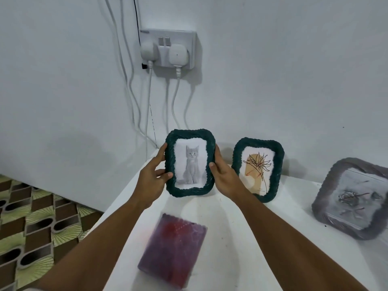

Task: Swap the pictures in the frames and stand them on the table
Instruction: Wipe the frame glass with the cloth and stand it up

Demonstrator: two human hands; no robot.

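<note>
The cat frame stands at the counter's back edge, beside the flower frame, each hand's fingers clamped on a braided side rail. It looks light and rigid, its glazing probably fragile, so the rails suit gripping best.

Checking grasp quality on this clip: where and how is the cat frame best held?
By its two long side edges, one hand from each side, as shown: left hand on the left rim, right hand on the right. The cat frame is upright and taller than wide, and its thick braided rim gives purchase while keeping the fingers mostly off the picture.
</note>
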